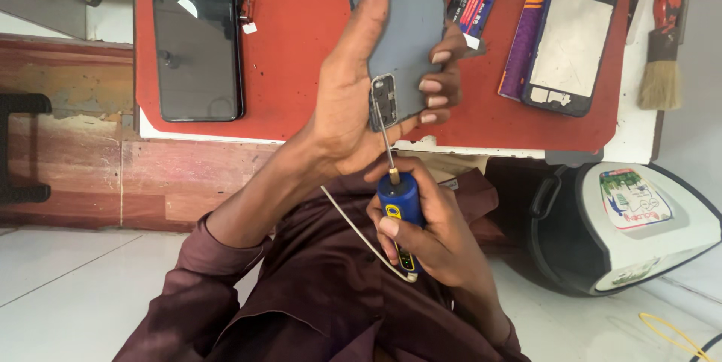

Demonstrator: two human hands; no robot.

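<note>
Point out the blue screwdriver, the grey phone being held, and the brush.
blue screwdriver [398,200], head view, on the blue handle just below the brass collar.
grey phone [410,23], head view, on the plain grey back panel.
brush [660,83], head view, on the pale bristles.

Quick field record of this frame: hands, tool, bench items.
left hand: grips a grey phone by its edges, back facing the camera, above the bench edge
right hand: wrapped around a blue screwdriver
screwdriver tip: at the phone's lower corner, beside the camera block
mat: red, on the bench
on mat, left: black phone, screen up
on mat, right: opened phone, insides showing
bench, far right: brush
loose: thin white cable by the right hand
</note>
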